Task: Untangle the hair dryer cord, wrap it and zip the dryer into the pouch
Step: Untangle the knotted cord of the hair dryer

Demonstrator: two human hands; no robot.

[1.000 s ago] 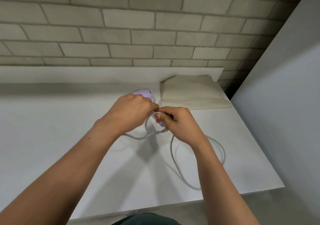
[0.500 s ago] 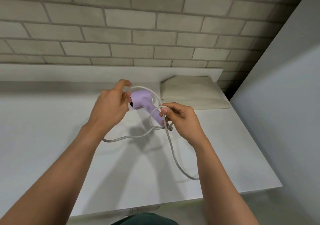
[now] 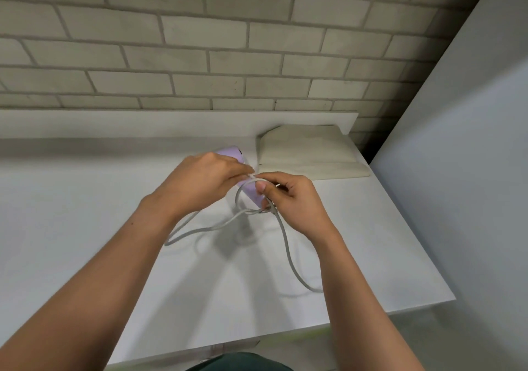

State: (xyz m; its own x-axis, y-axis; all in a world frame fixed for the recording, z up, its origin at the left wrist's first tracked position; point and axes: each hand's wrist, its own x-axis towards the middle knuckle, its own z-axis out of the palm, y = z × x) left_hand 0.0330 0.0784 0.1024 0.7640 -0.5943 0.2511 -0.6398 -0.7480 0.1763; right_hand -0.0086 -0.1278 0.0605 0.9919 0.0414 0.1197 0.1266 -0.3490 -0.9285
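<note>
White desk [image 3: 85,228] sitting against a grey brick wall [image 3: 200,42], beige pouch [image 3: 308,153] lying back right. Up front the left hand [image 3: 200,185] is pinching the cord [image 3: 288,256], hiding most of the purple hair dryer [image 3: 251,195]; the right hand [image 3: 294,199] is gripping its handle, cord trailing over the desk.

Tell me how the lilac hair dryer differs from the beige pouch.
The lilac plastic hair dryer is held between the left hand and right hand; the beige fabric pouch lies untouched. A grey cord loops round the dryer, not the pouch. The dryer is mostly hidden, the pouch fully visible. Both are at the white table's far side.
</note>
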